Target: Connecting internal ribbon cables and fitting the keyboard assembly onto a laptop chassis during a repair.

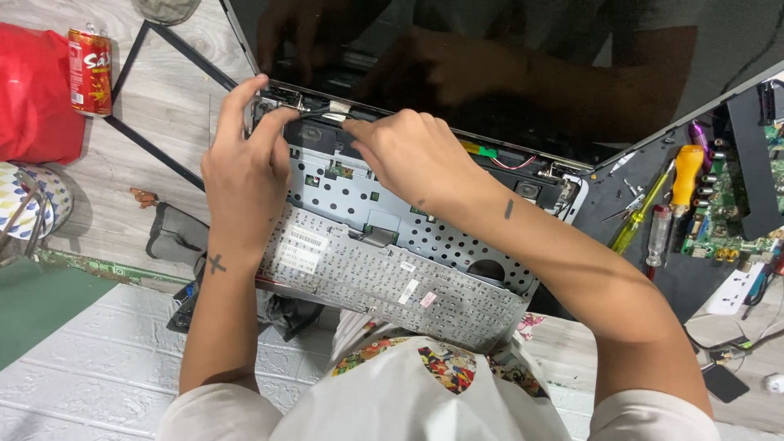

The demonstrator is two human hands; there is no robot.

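At the far left a red bag [33,94] lies on the floor with a red drinks can [89,71] standing upright just beside it, both well apart from where you work, and a patterned bowl [28,200] sits below them at the edge of view. A thin black frame [155,90] lies flat on the pale boards near the can, likely set there to keep it out of the way. Your left hand [245,175] reaches up to the left hinge corner of the opened laptop [425,229], thumb and forefinger pinched on the small black cable [314,112] by the metal hinge [282,100]; the other fingers curl loosely, so the grip is a fine pinch, suited to a thin wire. The loosened keyboard [392,286] lies face down over the near edge of the laptop and against your lap, which leaves the perforated metal plate beneath it bare and reachable. Your right hand [408,155] comes in from the other side, fingertips closed on the same cable at its taped end, just beside your left thumb, so the two hands hold the wire between them along the rear edge. The dark screen [523,73] stands tilted back behind your hands. To the right, a yellow screwdriver [641,216], an orange-handled one [686,171] and a clear-handled one [657,237] lie together on a dark panel, near your right forearm for easy reach, with a green circuit board [727,220] just beyond them.
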